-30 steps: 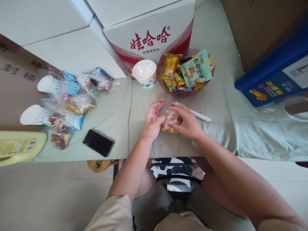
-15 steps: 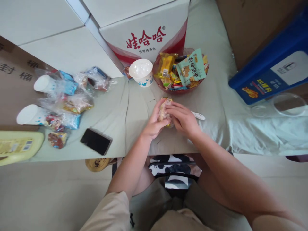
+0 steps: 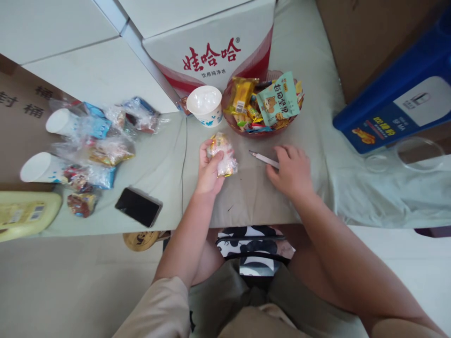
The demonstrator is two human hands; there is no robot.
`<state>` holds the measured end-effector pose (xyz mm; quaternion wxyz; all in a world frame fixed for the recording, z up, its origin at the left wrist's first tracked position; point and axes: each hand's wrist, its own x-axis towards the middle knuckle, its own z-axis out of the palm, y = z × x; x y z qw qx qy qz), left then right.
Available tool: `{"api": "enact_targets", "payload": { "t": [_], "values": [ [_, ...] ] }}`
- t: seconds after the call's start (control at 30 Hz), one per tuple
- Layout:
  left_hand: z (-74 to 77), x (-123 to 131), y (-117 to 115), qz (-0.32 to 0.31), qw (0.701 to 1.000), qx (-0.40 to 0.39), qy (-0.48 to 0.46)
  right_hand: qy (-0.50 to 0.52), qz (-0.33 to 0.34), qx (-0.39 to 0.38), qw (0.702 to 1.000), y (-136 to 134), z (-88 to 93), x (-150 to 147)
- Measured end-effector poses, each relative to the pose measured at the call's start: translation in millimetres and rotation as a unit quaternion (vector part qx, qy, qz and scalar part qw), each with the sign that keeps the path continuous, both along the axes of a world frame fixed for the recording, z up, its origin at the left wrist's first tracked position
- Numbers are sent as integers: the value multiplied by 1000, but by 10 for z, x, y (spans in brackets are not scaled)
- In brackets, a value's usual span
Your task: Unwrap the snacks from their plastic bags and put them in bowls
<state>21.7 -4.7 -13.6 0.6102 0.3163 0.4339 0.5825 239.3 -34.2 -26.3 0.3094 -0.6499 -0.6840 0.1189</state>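
Note:
A small snack bundle in clear plastic (image 3: pixel 225 157) is gripped in my left hand (image 3: pixel 209 171), the thumb lying across it. To its right, my right hand (image 3: pixel 292 171) rests on the cloth with its fingers at the rear of a white utility knife (image 3: pixel 264 158), whose tip points left. Whether those fingers have closed round the knife is hard to tell. Behind my hands stand a white paper cup (image 3: pixel 205 105) with blue prints and a reddish bowl (image 3: pixel 246 134) full of wrapped snacks, a green packet (image 3: pixel 278 100) on top.
A black phone (image 3: pixel 138 207) lies at left, near bagged snacks (image 3: pixel 111 150) and two tipped paper cups (image 3: pixel 40 167). A white and red carton (image 3: pixel 211 51) stands behind. At right are a blue container (image 3: pixel 394 103) and a clear plastic lid (image 3: pixel 419 154).
My hands have parted. My left hand has moved left with the plastic-wrapped bundle, and my right hand has let go of it and moved right, down to the knife.

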Motion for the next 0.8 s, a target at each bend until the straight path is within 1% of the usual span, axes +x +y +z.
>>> {"api": "enact_targets", "payload": {
  "t": [0.07,0.13,0.2,0.27,0.33,0.37,0.43,0.47,0.53,0.57,0.6,0.63,0.7,0.73,0.77,0.8],
  "values": [
    [12,-34,21,27,999,17,16,-21,-5,-42,999,10,-14,70],
    [9,-49,33,52,997,35,35,-3,-6,-76,997,-3,36,75],
    [-20,-32,26,73,994,52,60,69,20,-121,990,-38,131,8],
    [-71,20,-6,77,991,63,88,174,63,-171,968,-83,231,-110],
    [-122,93,-50,54,990,68,107,257,92,-199,941,-120,304,-243],
    [-139,125,-68,38,991,71,108,280,98,-208,932,-131,327,-302],
    [-142,152,-74,22,993,76,90,297,119,-236,918,-139,354,-382],
    [-127,135,-57,28,994,76,78,290,139,-259,911,-139,361,-398],
    [-76,42,9,67,993,71,60,259,182,-304,898,-133,360,-382],
    [-46,-25,49,94,992,69,57,238,195,-315,898,-127,348,-353],
    [-19,-92,85,122,989,69,55,214,196,-311,905,-118,326,-313],
    [1,-150,111,147,985,71,54,190,183,-292,919,-105,294,-267],
    [15,-208,121,161,983,60,58,147,117,-202,961,-68,206,-175],
    [9,-201,105,148,986,48,62,128,82,-141,978,-47,160,-137],
    [-3,-173,79,124,989,34,66,113,58,-80,989,-28,120,-111],
    [-19,-130,50,97,993,22,69,103,53,-29,993,-17,91,-98]
  ]
}}
